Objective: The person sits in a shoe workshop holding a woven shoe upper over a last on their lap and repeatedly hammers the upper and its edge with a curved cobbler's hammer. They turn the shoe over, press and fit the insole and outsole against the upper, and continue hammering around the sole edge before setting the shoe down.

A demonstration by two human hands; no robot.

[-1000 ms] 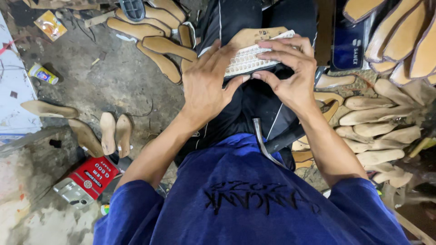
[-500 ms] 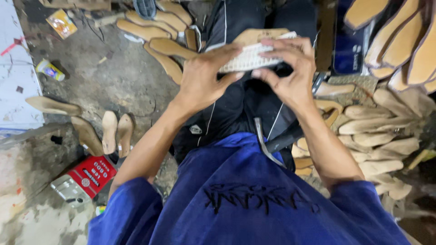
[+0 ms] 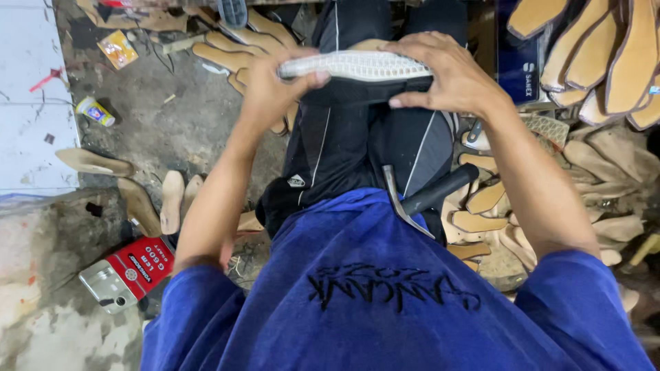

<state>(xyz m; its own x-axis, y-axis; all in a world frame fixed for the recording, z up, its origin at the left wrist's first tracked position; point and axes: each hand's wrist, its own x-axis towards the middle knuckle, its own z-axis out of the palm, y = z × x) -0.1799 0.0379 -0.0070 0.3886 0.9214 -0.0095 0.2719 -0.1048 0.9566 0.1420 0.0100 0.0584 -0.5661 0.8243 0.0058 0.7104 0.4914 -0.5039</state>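
Observation:
A white ribbed shoe sole (image 3: 357, 66) lies flat across my knees, on top of a tan insole whose edge shows behind it. My left hand (image 3: 275, 82) grips its left end, thumb pressed on the near edge. My right hand (image 3: 450, 72) covers the right end, fingers curled over the near side. Both hands rest above my black trousers (image 3: 344, 144). A hammer (image 3: 426, 199) with a black handle lies in my lap against my blue shirt.
Tan insoles are piled at the right (image 3: 605, 55) and scattered ahead on the dirty floor (image 3: 234, 48). A red tin (image 3: 137, 271) lies at the lower left, with more insoles (image 3: 172, 199) near it. A small yellow tube (image 3: 95, 111) and a white sheet (image 3: 31, 89) are at the left.
The sole has turned from facing up toward me to lying edge-on and horizontal. Both hands have shifted outward to its two ends.

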